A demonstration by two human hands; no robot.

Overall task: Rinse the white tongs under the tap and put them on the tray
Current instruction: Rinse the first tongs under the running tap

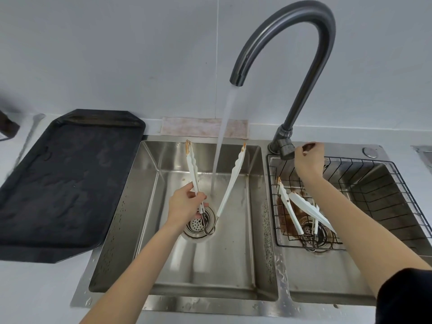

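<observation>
White tongs point(230, 183) with brown-stained tips stand spread wide in the left sink basin point(149, 206), tips up and away from me. My left hand point(185, 204) grips their left arm near the hinge. Water point(222, 141) runs from the curved grey tap point(301, 66) and falls between the two arms without touching either. My right hand point(308, 162) rests at the tap's lever point(286, 152) by the base. The black tray point(65, 183) lies on the counter to the left of the sink and carries nothing.
A black wire basket point(378, 197) sits in the right basin and holds more white tongs point(301, 209) with brown stains around them. A stained cloth point(203, 127) lies behind the left basin. A dark object point(7, 127) shows at the far left edge.
</observation>
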